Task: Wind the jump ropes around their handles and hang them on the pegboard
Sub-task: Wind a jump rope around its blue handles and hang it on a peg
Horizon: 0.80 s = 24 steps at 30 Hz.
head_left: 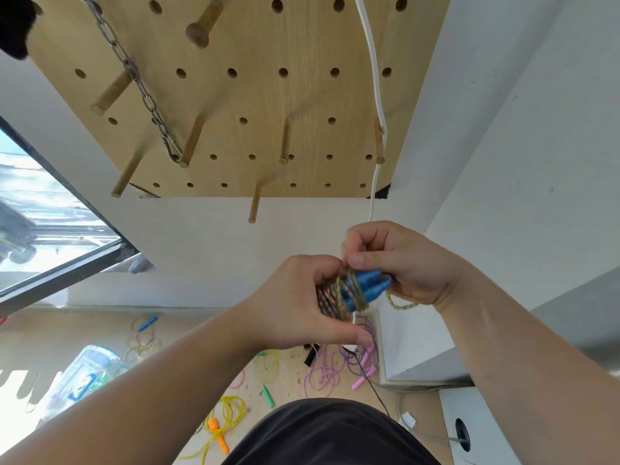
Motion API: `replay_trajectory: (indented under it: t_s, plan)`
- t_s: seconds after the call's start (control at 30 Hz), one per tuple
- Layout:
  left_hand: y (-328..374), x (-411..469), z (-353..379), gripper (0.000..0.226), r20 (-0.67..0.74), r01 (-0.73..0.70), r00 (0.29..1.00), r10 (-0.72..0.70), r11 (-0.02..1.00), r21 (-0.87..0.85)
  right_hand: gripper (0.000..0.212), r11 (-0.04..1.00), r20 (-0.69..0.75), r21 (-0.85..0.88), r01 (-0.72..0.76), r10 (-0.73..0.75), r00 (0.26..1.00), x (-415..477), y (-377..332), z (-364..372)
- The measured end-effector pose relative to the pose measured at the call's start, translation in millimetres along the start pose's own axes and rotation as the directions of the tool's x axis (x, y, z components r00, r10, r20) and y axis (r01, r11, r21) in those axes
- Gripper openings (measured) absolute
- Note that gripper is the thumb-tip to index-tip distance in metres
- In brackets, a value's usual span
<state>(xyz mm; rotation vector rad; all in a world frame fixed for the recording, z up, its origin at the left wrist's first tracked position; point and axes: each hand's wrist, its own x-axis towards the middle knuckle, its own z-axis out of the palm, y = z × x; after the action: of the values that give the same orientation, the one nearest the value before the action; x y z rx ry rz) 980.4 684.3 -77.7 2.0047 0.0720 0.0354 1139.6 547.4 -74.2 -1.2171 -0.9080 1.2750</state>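
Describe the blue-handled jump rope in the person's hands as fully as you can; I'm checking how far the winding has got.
The blue-handled jump rope has two blue plastic-looking handles held side by side, lying roughly level, tapered ends toward the right hand. A braided, multicoloured cord is coiled round them in many turns. The left hand grips the wound part; the right hand pinches the cord, and a short loose loop hangs below it. It is held in the air below the pegboard.
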Motion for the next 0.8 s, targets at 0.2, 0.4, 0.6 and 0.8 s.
replay_trajectory:
  t_s: [0.2,0.4,0.6,0.8]
  plan:
    - [0,4,21,0.051,-0.19,0.24,0.944,-0.269,0.957,-0.163,0.024,0.971,-0.361,0.24,-0.012,0.101,0.927,4,16,14]
    - [-3,9,18,0.06,-0.283,0.282,0.867,-0.41,0.872,-0.401,0.032,0.996,-0.617,-0.01,0.09,-0.077,0.783,10,22,27]
    - [-6,6,12,0.023,-0.275,0.112,0.799,-0.535,0.581,-0.806,0.03,0.953,-0.829,-0.086,0.292,-0.231,0.509,10,26,37]
    - [-13,4,-1,0.041,-0.358,0.025,0.819,-0.448,0.652,-0.758,0.028,0.957,-0.747,-0.015,0.29,-0.203,0.633,11,37,50]
